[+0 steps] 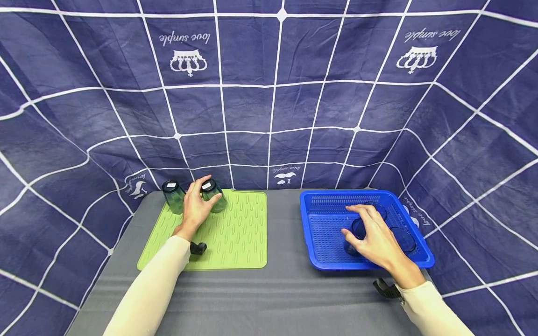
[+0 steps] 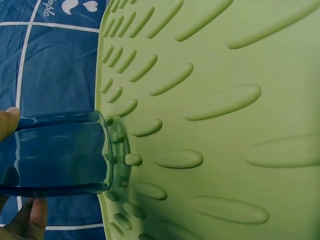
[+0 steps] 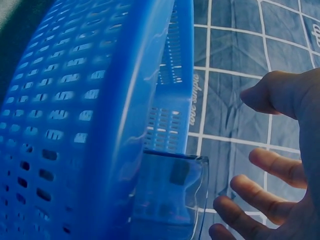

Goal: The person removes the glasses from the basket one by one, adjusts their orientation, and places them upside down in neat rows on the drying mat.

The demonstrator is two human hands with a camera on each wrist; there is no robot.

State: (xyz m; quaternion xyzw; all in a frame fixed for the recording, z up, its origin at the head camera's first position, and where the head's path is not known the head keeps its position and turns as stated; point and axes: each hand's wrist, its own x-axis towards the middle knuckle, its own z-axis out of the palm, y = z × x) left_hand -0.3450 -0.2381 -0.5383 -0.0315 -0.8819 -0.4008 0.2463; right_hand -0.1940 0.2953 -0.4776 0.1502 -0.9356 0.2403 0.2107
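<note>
On the green ridged mat [image 1: 245, 233] at left, my left hand [image 1: 195, 209] grips an upside-down drinking glass [image 1: 217, 201] between thumb and fingers. In the left wrist view that glass [image 2: 62, 155] has its rim right at the mat. A second upturned glass [image 1: 174, 198] stands just left of it, with a white label on its base. My right hand [image 1: 374, 235] hovers over the blue basket [image 1: 308, 233], thumb and fingers spread, holding nothing. Below it are several glasses, one [image 1: 358, 228] partly hidden by the hand. The right wrist view shows a glass [image 3: 167, 192] apart from the fingers.
A grey cloth [image 1: 286, 289] covers the table, running between mat and basket. Behind and at both sides hangs a dark blue curtain [image 1: 248, 112] with white grid lines. The basket has raised perforated walls, and another glass [image 1: 404, 240] lies near its right side.
</note>
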